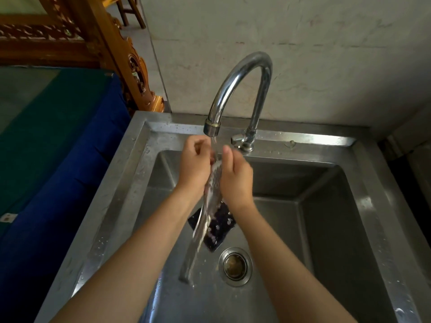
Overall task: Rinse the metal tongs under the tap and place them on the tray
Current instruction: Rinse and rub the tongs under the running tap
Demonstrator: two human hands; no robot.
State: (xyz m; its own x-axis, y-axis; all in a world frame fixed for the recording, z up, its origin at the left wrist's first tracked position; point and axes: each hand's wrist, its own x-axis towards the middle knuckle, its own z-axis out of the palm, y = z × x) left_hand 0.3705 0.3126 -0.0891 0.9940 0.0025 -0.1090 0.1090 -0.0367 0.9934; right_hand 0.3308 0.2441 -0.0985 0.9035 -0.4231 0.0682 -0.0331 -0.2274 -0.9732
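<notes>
The metal tongs (pixel 211 190) hang slanted between my two hands over the steel sink (pixel 363 206), perforated head up under the running tap (pixel 235 89), handle end low near the sink floor. Water streams from the spout onto the head. My left hand (pixel 194 166) grips the upper part of the tongs from the left, fingers curled. My right hand (pixel 235 178) is pressed against the head from the right, thumb up beside the stream. No tray is in view.
A dark sponge pad (pixel 220 227) lies on the sink floor behind the tongs, next to the drain (pixel 235 265). The tap lever (pixel 238 138) sits on the back rim. A blue-and-green cloth-covered surface (pixel 46 148) is at the left, carved wooden furniture behind it.
</notes>
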